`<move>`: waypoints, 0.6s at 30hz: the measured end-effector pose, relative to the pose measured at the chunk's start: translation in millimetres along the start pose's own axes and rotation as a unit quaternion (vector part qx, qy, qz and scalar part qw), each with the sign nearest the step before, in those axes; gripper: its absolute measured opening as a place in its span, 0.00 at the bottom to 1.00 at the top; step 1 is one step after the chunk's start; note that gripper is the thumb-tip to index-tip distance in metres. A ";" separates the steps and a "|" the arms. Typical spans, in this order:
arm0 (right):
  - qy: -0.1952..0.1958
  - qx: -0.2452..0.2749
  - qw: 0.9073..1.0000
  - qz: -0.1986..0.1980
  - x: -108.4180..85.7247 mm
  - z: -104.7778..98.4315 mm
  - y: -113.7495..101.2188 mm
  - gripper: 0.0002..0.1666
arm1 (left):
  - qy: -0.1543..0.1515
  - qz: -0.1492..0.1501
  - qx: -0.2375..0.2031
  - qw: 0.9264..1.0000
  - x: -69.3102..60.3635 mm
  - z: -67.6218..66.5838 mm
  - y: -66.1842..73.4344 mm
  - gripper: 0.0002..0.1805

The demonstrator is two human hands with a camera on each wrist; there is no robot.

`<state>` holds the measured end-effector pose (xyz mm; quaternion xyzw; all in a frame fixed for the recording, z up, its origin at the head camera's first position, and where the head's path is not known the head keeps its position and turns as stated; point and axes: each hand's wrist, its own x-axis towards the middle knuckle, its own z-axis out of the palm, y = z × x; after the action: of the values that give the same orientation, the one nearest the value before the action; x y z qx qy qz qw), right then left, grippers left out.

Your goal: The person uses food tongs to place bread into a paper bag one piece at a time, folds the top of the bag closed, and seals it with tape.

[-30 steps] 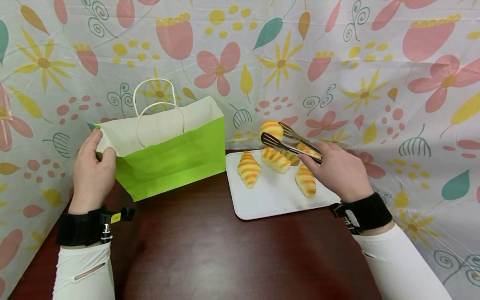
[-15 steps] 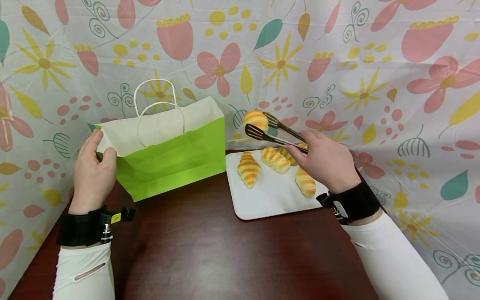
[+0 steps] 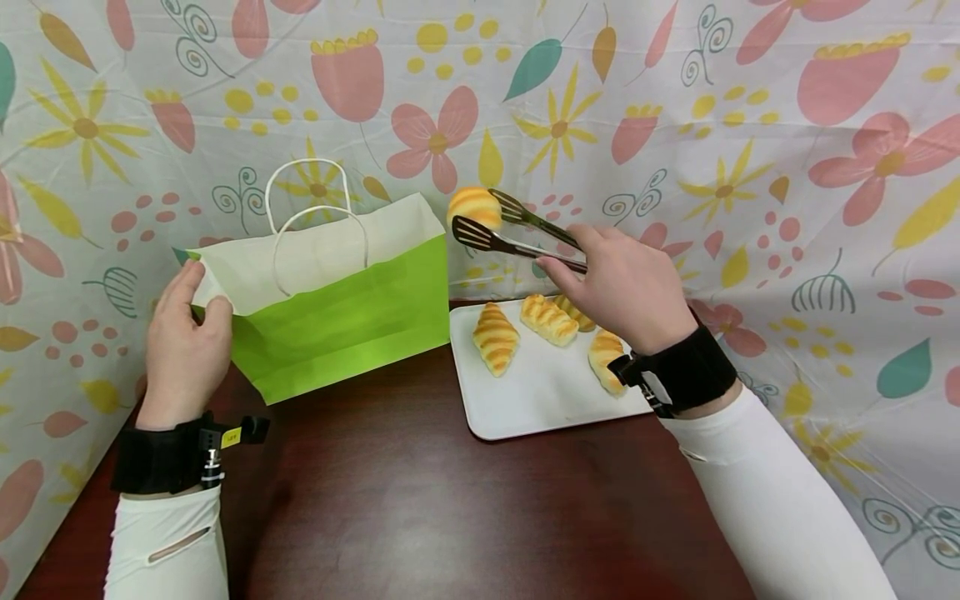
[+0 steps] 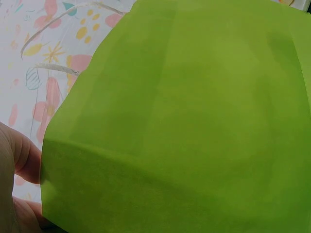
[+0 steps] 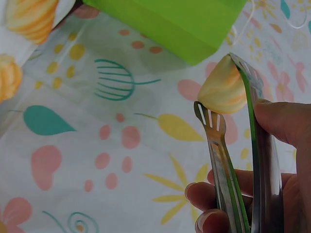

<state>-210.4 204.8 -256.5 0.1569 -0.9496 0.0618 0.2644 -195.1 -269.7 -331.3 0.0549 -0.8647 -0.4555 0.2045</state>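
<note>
In the head view the left hand (image 3: pixel 186 346) grips the left edge of a green paper bag (image 3: pixel 345 308) with a white inside and white handles. The right hand (image 3: pixel 626 283) holds metal tongs (image 3: pixel 528 223), whose slotted tips pinch a round striped bread (image 3: pixel 474 208) in the air, right of the bag's upper right corner. The right wrist view shows the bread (image 5: pixel 222 87) between both tong tips, with thumb and fingers around the tongs. Green paper (image 4: pixel 184 116) fills most of the left wrist view, beside the left hand's fingers (image 4: pixel 26 160).
A white tray (image 3: pixel 517 412) right of the bag carries several breads, among them a pointed one (image 3: pixel 496 340), a twisted one (image 3: pixel 549 320) and a long one (image 3: pixel 606 360) partly behind the right wrist. A patterned cloth (image 3: pixel 555 50) hangs behind the brown table (image 3: pixel 420 500).
The right hand has moved left and up with the tongs and the round bread, from above the tray to near the bag's right corner. The left hand and the bag have stayed in place.
</note>
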 end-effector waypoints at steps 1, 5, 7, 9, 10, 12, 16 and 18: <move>-0.001 0.001 1.000 -0.001 2.2 -1.9 -2.2 0.33 | 0.001 0.001 0.000 1.000 0.0 0.0 -0.1 0.36; -0.008 0.008 1.000 -0.002 10.8 -8.5 -11.3 0.34 | 0.002 0.002 0.000 1.000 0.1 0.2 0.1 0.36; -0.010 0.007 1.000 -0.007 15.3 -10.7 -16.3 0.35 | 0.002 0.003 0.000 1.000 0.3 0.3 0.2 0.36; -0.016 0.006 1.000 -0.013 20.1 -12.5 -21.9 0.35 | 0.001 0.001 0.000 1.000 0.4 0.4 0.2 0.36; -0.019 0.006 1.000 -0.016 22.9 -13.1 -24.9 0.35 | 0.000 0.000 0.000 1.000 0.4 0.5 0.3 0.36; -0.026 0.004 0.999 -0.024 28.4 -14.3 -30.8 0.36 | -0.001 -0.003 -0.001 1.000 0.4 0.6 0.1 0.36; -0.042 0.001 0.998 -0.037 40.4 -16.4 -43.3 0.36 | -0.001 -0.006 -0.004 1.000 0.4 0.6 0.1 0.37; -0.044 -0.003 0.998 -0.048 46.2 -16.7 -49.4 0.34 | 0.000 -0.007 -0.004 1.000 0.4 0.4 0.3 0.36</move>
<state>-223.5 149.3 -216.5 0.2045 -0.9516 0.0391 0.2259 -195.5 -269.3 -331.2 0.0599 -0.8625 -0.4603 0.2017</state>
